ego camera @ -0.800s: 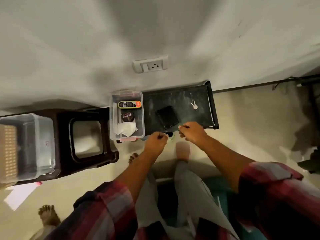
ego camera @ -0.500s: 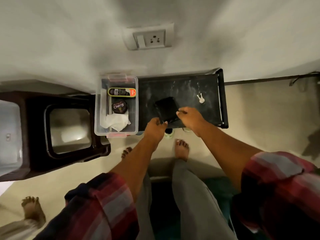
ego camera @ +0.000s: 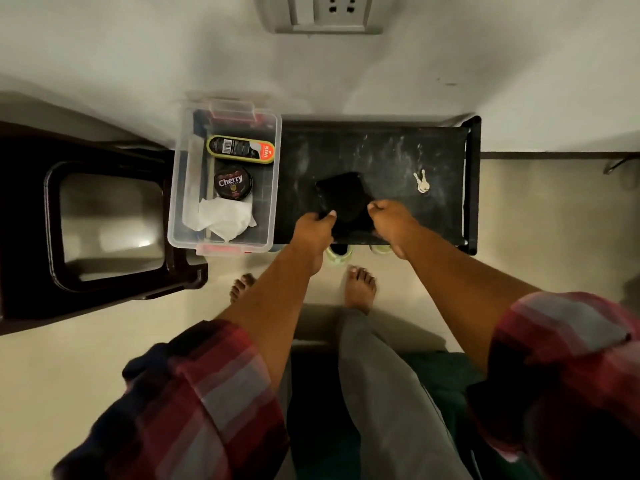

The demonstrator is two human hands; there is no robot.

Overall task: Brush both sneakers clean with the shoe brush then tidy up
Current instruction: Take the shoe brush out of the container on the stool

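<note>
Head view: both hands have been moved from the front edge of the black rack (ego camera: 381,150) onto a dark flat item (ego camera: 343,192) at mid-frame. Its near corners are pinched by the left hand (ego camera: 311,226) and the right hand (ego camera: 391,220). The sneakers (ego camera: 337,259) are tucked beneath the rack and are judged not yet brushed.

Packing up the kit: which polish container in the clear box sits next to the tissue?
The round Cherry tin, beside the white tissue; the oblong Kiwi case lies nearer the wall.
</note>
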